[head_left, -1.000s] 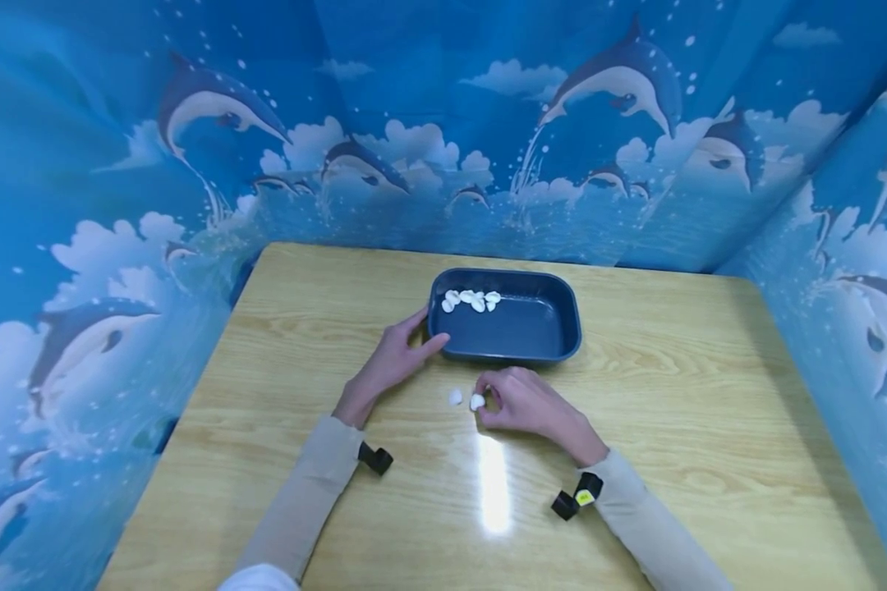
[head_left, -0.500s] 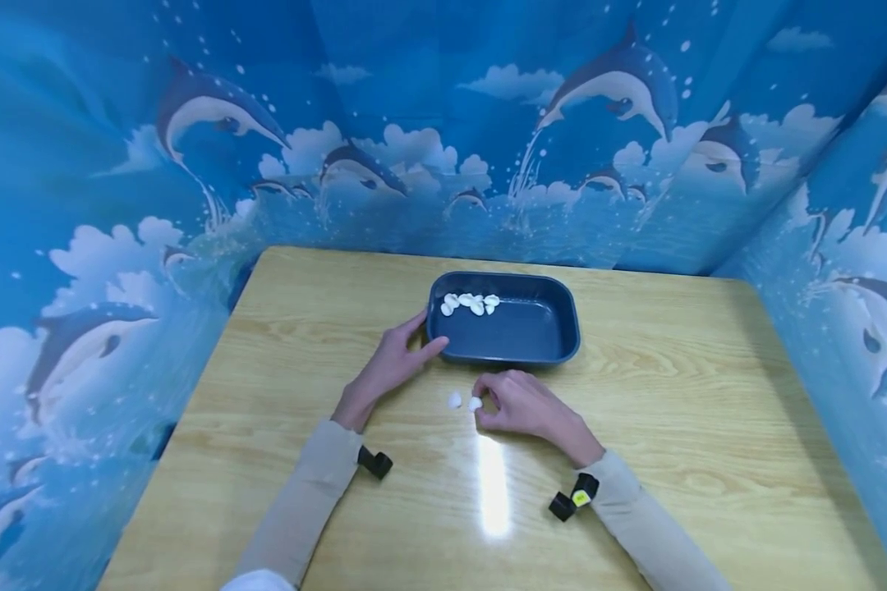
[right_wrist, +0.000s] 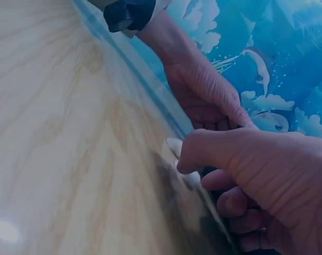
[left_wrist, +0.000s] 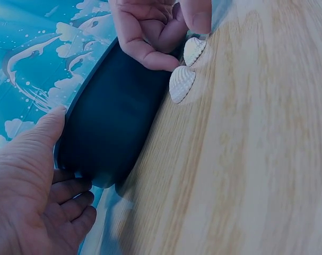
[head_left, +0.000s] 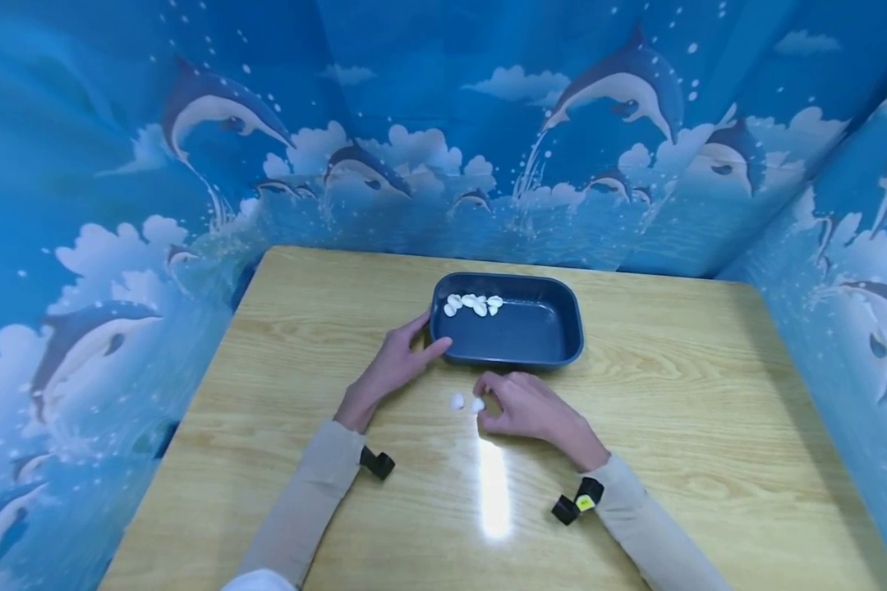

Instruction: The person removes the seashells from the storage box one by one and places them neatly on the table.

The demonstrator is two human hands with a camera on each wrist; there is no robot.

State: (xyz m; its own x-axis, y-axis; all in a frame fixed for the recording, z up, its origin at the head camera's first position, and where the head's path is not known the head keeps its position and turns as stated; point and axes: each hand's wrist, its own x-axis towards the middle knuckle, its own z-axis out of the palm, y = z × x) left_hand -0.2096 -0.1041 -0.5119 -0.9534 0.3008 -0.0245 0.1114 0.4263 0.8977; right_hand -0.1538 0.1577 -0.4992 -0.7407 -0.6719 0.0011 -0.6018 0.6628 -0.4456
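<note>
A dark blue rectangular basin point(head_left: 513, 349) stands near the table's back edge, with several white seashells point(head_left: 480, 310) along its inner left part. My left hand point(head_left: 399, 355) holds the basin's left end, thumb at the rim. In front of the basin, my right hand point(head_left: 528, 406) pinches a small white seashell point(head_left: 477, 405) at the tabletop between thumb and index finger. A second ribbed seashell point(left_wrist: 182, 84) lies just beside it, apart from the fingers. In the right wrist view, the thumb partly covers the pinched shell point(right_wrist: 190, 178).
The wooden table point(head_left: 325, 304) extends on both sides, with a bright light reflection point(head_left: 494, 492) in front of the right hand. A blue dolphin-print curtain point(head_left: 443, 123) hangs behind and around it. Each wrist carries a small black camera mount point(head_left: 576, 501).
Both hands stay in nearly the same place. The right hand's shell has shifted only slightly, and the whole view moves a little with the head.
</note>
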